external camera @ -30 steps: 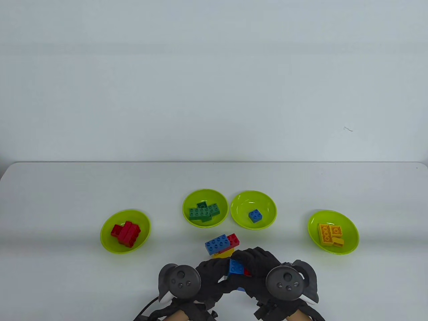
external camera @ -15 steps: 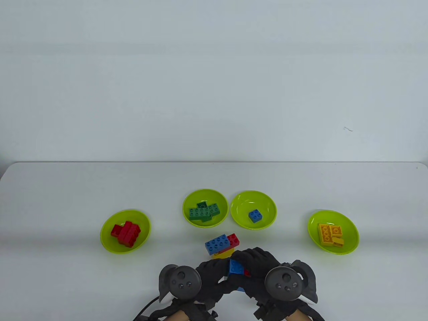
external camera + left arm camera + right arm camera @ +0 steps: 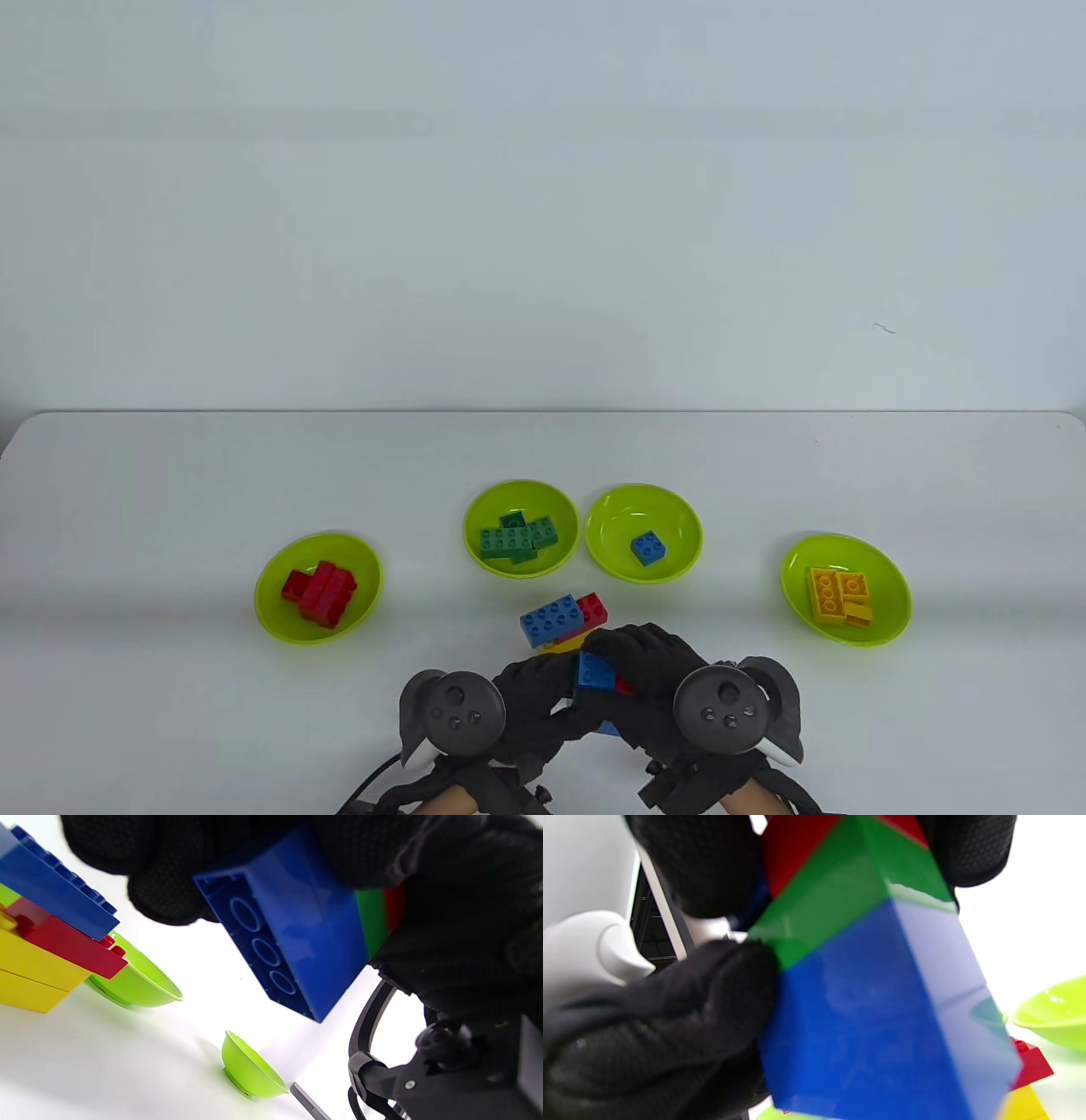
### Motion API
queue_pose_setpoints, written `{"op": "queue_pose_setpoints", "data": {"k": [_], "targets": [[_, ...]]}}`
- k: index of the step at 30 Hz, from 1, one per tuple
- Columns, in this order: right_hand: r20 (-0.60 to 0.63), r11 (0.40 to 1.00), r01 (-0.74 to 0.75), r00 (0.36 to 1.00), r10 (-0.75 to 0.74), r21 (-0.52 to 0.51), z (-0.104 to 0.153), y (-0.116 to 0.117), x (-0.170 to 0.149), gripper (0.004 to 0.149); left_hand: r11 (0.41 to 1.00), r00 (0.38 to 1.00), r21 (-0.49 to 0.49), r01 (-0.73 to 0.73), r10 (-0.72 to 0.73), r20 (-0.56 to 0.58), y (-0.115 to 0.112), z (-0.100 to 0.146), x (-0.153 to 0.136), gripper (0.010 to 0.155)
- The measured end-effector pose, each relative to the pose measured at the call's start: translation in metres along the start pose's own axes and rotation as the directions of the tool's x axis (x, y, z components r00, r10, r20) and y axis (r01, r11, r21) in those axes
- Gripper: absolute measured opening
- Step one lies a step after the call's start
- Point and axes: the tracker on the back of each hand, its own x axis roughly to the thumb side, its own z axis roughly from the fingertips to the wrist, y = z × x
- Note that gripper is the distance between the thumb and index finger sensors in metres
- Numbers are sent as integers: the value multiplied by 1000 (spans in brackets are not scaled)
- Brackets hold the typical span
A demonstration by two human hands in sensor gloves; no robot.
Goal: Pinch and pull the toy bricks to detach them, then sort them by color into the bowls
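Both gloved hands hold one small brick cluster [image 3: 598, 675] just above the table's front middle. It has a blue brick [image 3: 297, 933] at one end, then a green layer [image 3: 371, 921] and a red one [image 3: 797, 844]. My left hand [image 3: 551, 700] grips the cluster from the left, my right hand [image 3: 632, 658] curls over its top and right side. Just behind it, a second stack [image 3: 562, 624] of blue, red and yellow bricks stands on the table, untouched.
Four lime bowls sit in an arc: one with red bricks [image 3: 280, 624], one with green bricks [image 3: 556, 501], one with a single blue brick [image 3: 611, 518], one with yellow bricks [image 3: 887, 620]. The table's far edge runs behind the bowls.
The right hand and the held cluster have shifted slightly up and left. The left hand, the standing stack and the bowls stay put.
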Motion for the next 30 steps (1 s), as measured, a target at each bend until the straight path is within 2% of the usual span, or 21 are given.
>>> {"op": "queue_pose_setpoints", "data": {"k": [2,4,6,9,12,18,25,28,30], "targets": [[-30,998,58,998,-58,-14,-2,-2,-1,59,1000,1000,6,5,-5,2,0,0,-1,66],[-50,1000,8,999,-8,-12,-7,-9,-3,59,1000,1000,-1,0,0,-5,-1,1,-1,66],[-57,998,1,998,-4,-58,-15,-19,-7,59,1000,1000,2,3,-3,-7,-1,1,-2,66],[-156,994,-7,988,-10,-107,-36,-37,-25,59,1000,1000,17,-9,9,-17,2,2,-4,66],[-266,991,-104,961,79,-82,-56,-43,-52,59,999,999,44,-19,20,-31,8,3,-8,66],[-469,955,-293,837,283,52,-81,-22,-112,59,994,997,103,-24,31,-64,23,5,-17,66],[-553,908,-376,724,412,184,-92,11,-149,59,992,996,119,-39,48,-74,29,4,-21,66],[-563,907,-386,717,411,171,-93,12,-153,60,992,996,116,-43,52,-76,28,4,-20,66],[-563,930,-345,747,354,126,-90,8,-150,65,992,996,115,-45,54,-78,28,4,-20,66]]}}
